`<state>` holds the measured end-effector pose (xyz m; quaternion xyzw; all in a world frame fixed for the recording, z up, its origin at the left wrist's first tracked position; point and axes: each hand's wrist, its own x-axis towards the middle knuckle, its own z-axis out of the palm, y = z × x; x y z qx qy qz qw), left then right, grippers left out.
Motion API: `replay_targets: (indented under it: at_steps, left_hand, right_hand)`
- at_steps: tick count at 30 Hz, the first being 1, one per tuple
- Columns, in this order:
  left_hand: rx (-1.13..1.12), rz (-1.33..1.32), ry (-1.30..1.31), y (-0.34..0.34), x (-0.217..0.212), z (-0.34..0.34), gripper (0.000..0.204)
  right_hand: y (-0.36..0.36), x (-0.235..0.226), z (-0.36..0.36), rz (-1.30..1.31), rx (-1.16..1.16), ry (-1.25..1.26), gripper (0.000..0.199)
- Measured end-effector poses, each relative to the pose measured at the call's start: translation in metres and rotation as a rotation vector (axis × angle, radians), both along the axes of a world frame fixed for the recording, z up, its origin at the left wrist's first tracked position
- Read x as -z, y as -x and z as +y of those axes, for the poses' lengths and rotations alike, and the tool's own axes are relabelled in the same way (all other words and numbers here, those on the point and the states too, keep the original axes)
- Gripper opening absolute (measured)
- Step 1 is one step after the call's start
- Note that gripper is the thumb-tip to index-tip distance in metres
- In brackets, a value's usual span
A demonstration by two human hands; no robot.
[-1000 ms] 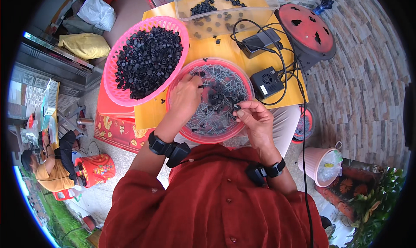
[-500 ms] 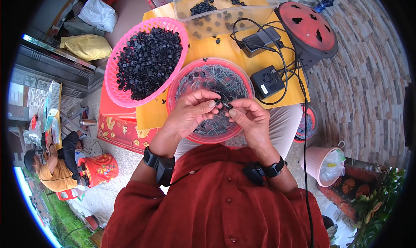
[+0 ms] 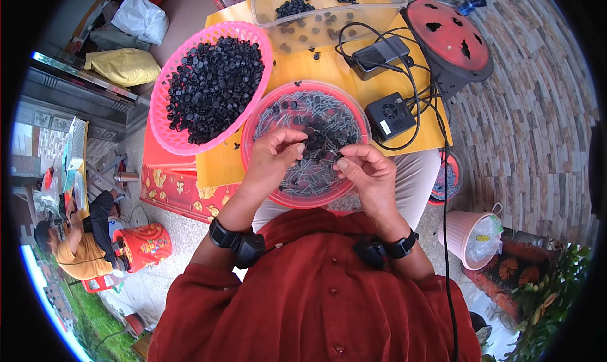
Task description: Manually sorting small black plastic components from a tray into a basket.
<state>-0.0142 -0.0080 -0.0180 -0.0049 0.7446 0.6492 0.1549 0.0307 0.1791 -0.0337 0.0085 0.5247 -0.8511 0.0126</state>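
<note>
A round red bowl [image 3: 265,191] of thin grey pins and a few black caps sits at the yellow table's near edge. Both hands meet over it. My left hand [image 3: 273,154] pinches a small black cap between thumb and fingers. My right hand [image 3: 368,171] pinches a small grey pin, fingertips pointing toward the left hand. A pink basket [image 3: 165,129] heaped with black caps lies to the left of the bowl. Farther back stands a clear plastic tub [image 3: 386,17] with scattered black caps inside.
A black box [image 3: 391,115] and a dark power pack [image 3: 379,53] with looping cables lie on the yellow table [image 3: 218,166]. A red round stool [image 3: 450,36] stands right, a pink bucket [image 3: 465,235] lower right. A person in orange [image 3: 79,251] sits far left.
My left hand has come back from the far side of the bowl toward my right hand. Both hands now meet over the bowl's near half with small parts pinched.
</note>
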Motion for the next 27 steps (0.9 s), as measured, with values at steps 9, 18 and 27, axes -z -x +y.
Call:
replay_targets:
  at_steps: [9, 18, 27]
  left_hand:
    - [0.146, 0.512, 0.72, 0.003, -0.002, 0.016, 0.02]
    - [0.135, 0.386, 0.45, 0.001, 0.011, 0.02, 0.021]
    - [0.21, -0.028, -0.125, -0.012, -0.007, 0.017, 0.032]
  right_hand:
    - [-0.005, 0.008, 0.013, -0.014, 0.13, -0.043, 0.017]
    - [-0.007, 0.001, 0.008, -0.035, 0.046, -0.074, 0.018]
    - [-0.01, 0.001, -0.002, 0.072, -0.002, -0.09, 0.018]
